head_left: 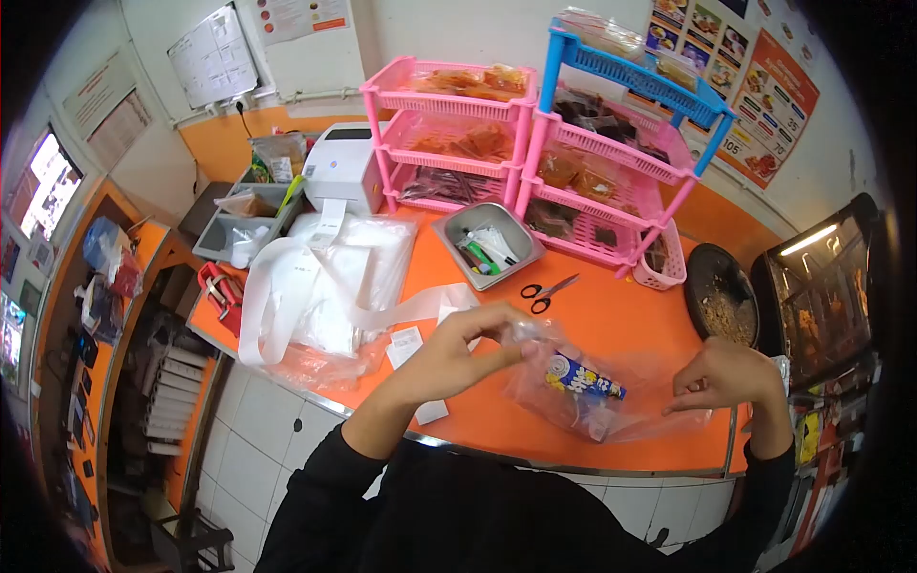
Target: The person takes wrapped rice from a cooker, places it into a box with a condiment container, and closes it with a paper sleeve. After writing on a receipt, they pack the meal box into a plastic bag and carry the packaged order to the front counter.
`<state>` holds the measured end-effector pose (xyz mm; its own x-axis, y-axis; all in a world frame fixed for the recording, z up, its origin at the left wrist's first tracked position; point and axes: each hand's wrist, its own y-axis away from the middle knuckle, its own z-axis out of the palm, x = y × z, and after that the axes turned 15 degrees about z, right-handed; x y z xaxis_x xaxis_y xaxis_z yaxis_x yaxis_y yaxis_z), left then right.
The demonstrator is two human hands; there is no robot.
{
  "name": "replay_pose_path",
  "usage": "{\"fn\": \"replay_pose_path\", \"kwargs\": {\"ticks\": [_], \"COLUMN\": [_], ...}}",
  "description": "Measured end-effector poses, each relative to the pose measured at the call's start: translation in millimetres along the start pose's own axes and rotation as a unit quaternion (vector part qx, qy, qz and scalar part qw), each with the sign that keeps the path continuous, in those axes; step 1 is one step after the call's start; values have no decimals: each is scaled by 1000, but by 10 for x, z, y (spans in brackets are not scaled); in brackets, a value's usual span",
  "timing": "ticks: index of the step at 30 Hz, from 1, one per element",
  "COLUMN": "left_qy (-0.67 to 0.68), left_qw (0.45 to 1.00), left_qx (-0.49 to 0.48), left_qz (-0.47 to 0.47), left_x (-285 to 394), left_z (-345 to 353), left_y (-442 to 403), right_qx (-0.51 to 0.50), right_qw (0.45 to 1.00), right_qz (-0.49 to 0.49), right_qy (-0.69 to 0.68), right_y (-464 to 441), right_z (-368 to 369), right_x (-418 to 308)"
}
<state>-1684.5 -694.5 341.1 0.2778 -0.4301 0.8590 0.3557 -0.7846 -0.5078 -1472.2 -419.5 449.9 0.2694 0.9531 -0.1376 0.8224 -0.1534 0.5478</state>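
A clear plastic bag [635,390] lies on the orange table in front of me. Inside it is a blue and yellow printed can or pack [585,375], lying on its side, along with other contents too blurred by the film to name. My left hand [458,355] pinches the bunched left end of the bag between thumb and fingers. At the bag's right end, my right hand [728,382] has its fingers curled in, closed on the film. Just beyond the bag lie black-handled scissors [546,293].
A metal tray [487,277] of pens and small items stands behind the scissors. Pink racks [449,107] hold packets at the back. To the left are a label printer [341,170], paper strip [265,286] and stacked plastic bags [390,250]. At right stands a black bowl [702,286].
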Motion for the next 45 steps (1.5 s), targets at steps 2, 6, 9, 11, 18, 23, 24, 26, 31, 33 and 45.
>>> {"fn": "replay_pose_path", "kwargs": {"ticks": [2, 6, 9, 11, 18, 23, 24, 26, 31, 33, 45], "left_qy": [-43, -361, -521, -542, -473, -543, -542, -500, -258, -39, 123], "left_qw": [998, 928, 845, 837, 852, 746, 731, 736, 936, 986, 990], "left_qx": [1, -91, -101, -49, 174, 11, 59, 165, 218, 159, 1], "left_qz": [47, -21, -66, -57, 140, 384, 411, 425, 96, -33, -68], "left_x": [-1, -493, -1004, -1384, -32, 823, 792, 645, -63, -335, -35], "left_z": [-27, 35, 163, 124, 197, 385, 437, 591, 658, 473, 278], "left_y": [106, 869, 1596, 1944, 794, 362, 304, 177, 145, 205, -18], "right_qx": [59, 309, 304, 211, -289, -89, -44, 29, 53, -12, -10], "right_qw": [997, 941, 923, 931, 868, 813, 787, 760, 805, 904, 958], "right_qz": [-27, -83, -131, -148, -94, -75, -68, -120, -167, -106, 187], "right_qy": [-43, -114, -197, -260, -392, -571, -612, -638, -567, -413, -218], "right_y": [63, 262, 289, 250, -402, -466, -432, -364, -449, -691, -1504], "right_z": [24, 77, 27, -9, -15, -118, -196, -350, -181, 145, 1937], "right_x": [-22, -408, -698, -833, -1132, -1594, -1605, -1504, -931, -747, 202]}}
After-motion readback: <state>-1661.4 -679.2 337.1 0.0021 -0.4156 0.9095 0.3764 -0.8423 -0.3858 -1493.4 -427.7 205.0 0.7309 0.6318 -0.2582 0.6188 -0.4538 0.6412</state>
